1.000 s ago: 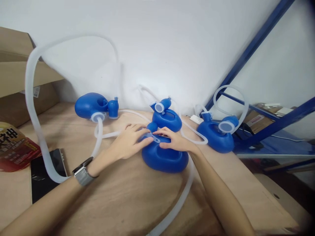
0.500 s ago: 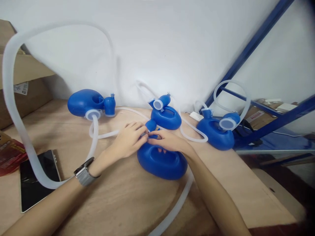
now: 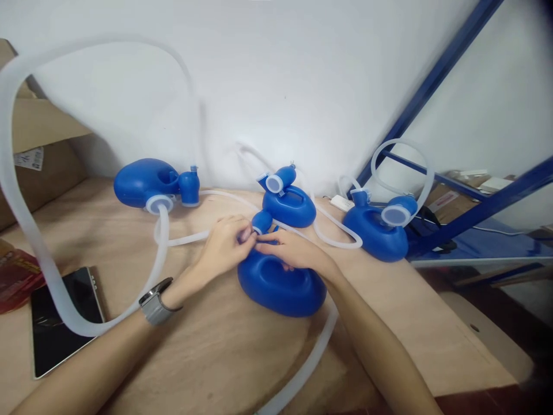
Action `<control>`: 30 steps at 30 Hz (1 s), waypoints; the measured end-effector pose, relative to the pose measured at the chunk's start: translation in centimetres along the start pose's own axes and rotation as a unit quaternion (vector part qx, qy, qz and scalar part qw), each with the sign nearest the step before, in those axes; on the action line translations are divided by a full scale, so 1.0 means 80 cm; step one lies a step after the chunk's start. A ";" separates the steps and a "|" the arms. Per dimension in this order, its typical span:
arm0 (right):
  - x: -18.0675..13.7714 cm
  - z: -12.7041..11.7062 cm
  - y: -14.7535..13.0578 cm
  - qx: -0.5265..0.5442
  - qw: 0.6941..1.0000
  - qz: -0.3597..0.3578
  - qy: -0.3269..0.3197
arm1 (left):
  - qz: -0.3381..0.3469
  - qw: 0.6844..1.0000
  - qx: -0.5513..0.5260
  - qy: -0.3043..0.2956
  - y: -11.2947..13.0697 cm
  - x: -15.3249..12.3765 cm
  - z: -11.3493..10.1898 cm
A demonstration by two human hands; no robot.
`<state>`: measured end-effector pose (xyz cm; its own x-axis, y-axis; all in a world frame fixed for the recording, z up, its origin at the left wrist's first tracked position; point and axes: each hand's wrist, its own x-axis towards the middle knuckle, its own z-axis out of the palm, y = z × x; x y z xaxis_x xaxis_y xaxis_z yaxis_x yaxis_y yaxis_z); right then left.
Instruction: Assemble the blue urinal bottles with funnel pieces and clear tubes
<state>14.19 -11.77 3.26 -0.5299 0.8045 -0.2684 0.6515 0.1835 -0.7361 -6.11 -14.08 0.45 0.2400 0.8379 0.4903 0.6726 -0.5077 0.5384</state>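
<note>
A blue plastic urinal bottle (image 3: pixel 280 294) with a handle lies on the wooden table in front of me. My left hand (image 3: pixel 224 245) is closed in a pinch by the bottle's neck, and its fingertips hide what they pinch. From the other side, my right hand (image 3: pixel 300 249) grips the bottle's top: the index finger reaches the neck, while other fingers curl in at the handle opening. Just beyond the fingertips sits a small blue cup-shaped piece (image 3: pixel 261 221) with a pale rim. A translucent hose (image 3: pixel 309 369) runs from behind the bottle toward the table's front.
Similar bottles with hoses stand around: one at the left (image 3: pixel 140 178), one behind (image 3: pixel 289 207), one at the right (image 3: pixel 375 236). A big hose loop (image 3: pixel 32 236) arches over a tablet (image 3: pixel 64 340). Blue metal shelving (image 3: pixel 470 222) borders the right side.
The fingers of my left hand have shifted slightly and curled more at the neck, uncovering more of the cup-shaped piece. My right hand stays on the bottle. The view has moved slightly.
</note>
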 end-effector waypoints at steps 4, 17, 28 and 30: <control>0.012 -0.002 0.011 0.037 0.997 -0.034 0.052 | 0.005 0.996 -0.006 -0.084 -0.005 0.008 -0.040; 0.074 0.035 0.107 -0.296 0.935 -0.095 0.170 | -0.136 0.955 0.055 -0.257 -0.076 0.002 -0.161; 0.043 -0.018 0.060 -0.079 0.967 -0.091 0.226 | -0.074 0.933 0.276 -0.217 -0.058 0.056 -0.046; 0.034 -0.031 0.056 -0.034 0.967 -0.085 0.240 | -0.036 0.946 0.262 -0.188 -0.059 0.049 -0.020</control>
<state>17.05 -7.32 0.77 -0.3310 0.9256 0.1835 0.6200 0.3599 -0.6971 -9.50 -8.72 0.92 0.3463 0.9286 0.1336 0.9275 -0.3603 0.1000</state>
